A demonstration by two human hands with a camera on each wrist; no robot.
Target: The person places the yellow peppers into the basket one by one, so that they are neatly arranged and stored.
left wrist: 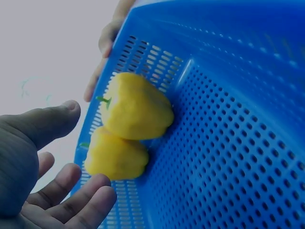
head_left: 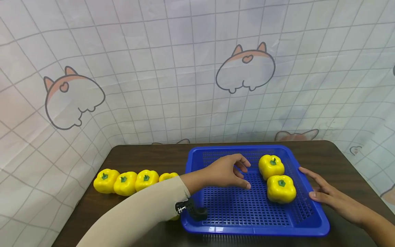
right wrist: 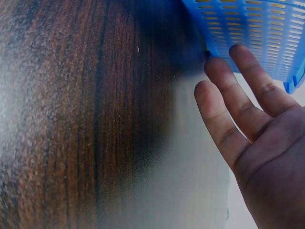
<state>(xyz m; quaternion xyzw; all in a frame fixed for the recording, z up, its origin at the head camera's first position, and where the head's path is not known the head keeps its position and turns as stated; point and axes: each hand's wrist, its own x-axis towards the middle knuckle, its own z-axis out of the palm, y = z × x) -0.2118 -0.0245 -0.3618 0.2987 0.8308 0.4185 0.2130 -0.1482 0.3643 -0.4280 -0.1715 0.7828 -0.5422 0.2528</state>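
Observation:
Over the blue plastic basket [head_left: 247, 230] hovers my left hand [head_left: 226, 171], holding nothing, with thumb and fingers spread apart in a loose curve. Two yellow bell peppers with green stems sit inside, against the basket's right side: a rear pepper [head_left: 271, 166] and a front pepper [head_left: 281, 188]. In the left wrist view the fingertips point toward both peppers. My right hand [head_left: 334, 200] touches the basket's right rim with thumb and a forefinger. Its other fingers [right wrist: 221, 117] extend fairly straight beside the basket's outer wall in the right wrist view.
Left of the basket, several yellow bell peppers [head_left: 124, 183] stand in a row on the dark wood table [head_left: 148, 154]. My left sleeve [head_left: 148, 209] hides part of that area; a bit of yellow shows beneath it. A tile-patterned curtain [head_left: 185, 113] hangs behind the table.

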